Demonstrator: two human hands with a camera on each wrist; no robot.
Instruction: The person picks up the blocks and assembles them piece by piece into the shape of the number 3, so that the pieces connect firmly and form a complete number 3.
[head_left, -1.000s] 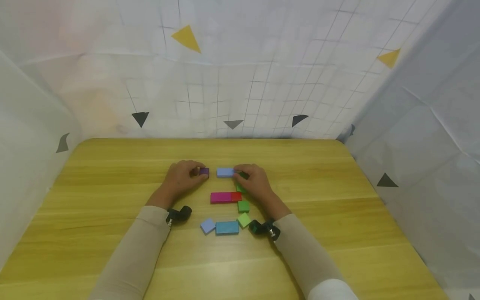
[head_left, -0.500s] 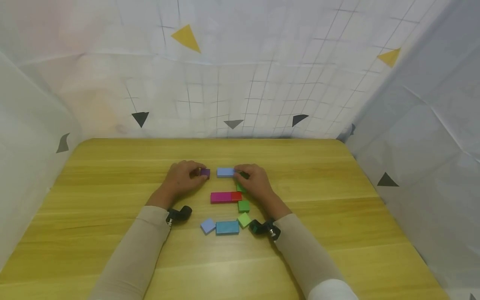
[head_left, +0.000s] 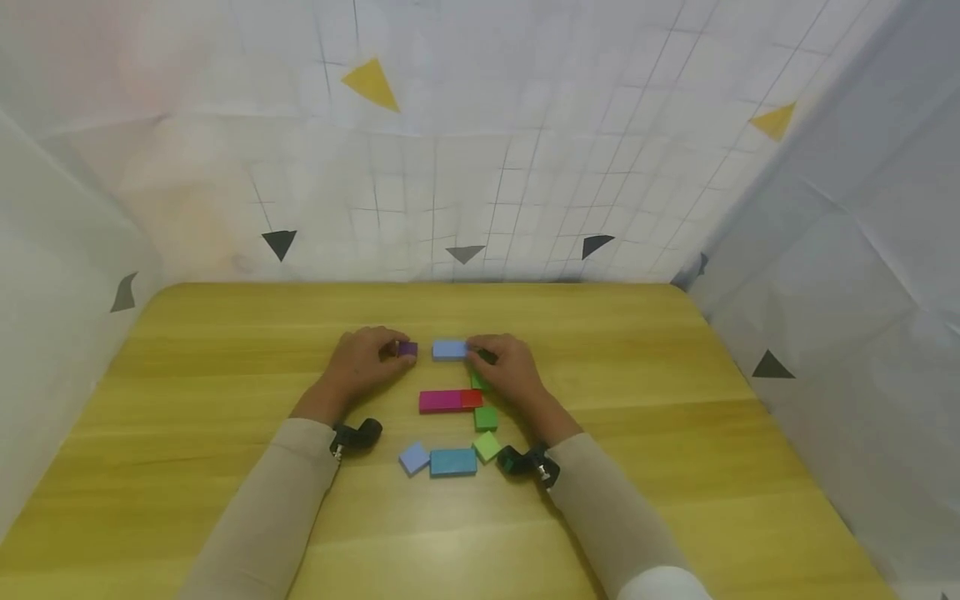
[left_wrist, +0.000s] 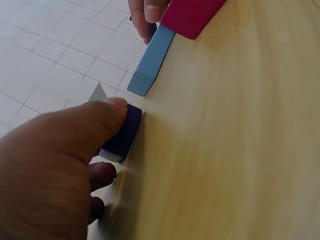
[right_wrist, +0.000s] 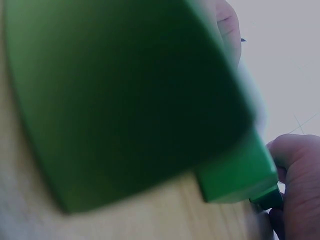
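Observation:
My left hand (head_left: 363,360) pinches a small purple block (head_left: 408,348) between thumb and fingers, low over the wooden table. The left wrist view shows the thumb across the near side of this purple block (left_wrist: 129,131). A pale blue oblong block (head_left: 449,351) lies just to its right, a small gap between them. My right hand (head_left: 510,367) has thumb and index finger around a dark green block (head_left: 487,357), right at the pale blue block's right end. Part of that dark green block (right_wrist: 270,198) shows under the fingers in the right wrist view. A brighter green block (head_left: 478,381) sits partly hidden below this hand.
Nearer me lie a magenta block (head_left: 440,402) against a red one (head_left: 472,398), and a green square (head_left: 486,418). Closest are a lavender square (head_left: 414,458), a blue oblong block (head_left: 453,462) and a lime square (head_left: 487,447). A white patterned cloth (head_left: 465,200) hangs behind the table.
The head view has tilted slightly, so everything sits a little lower in it. Both hands keep their holds; the blocks stay in place relative to one another.

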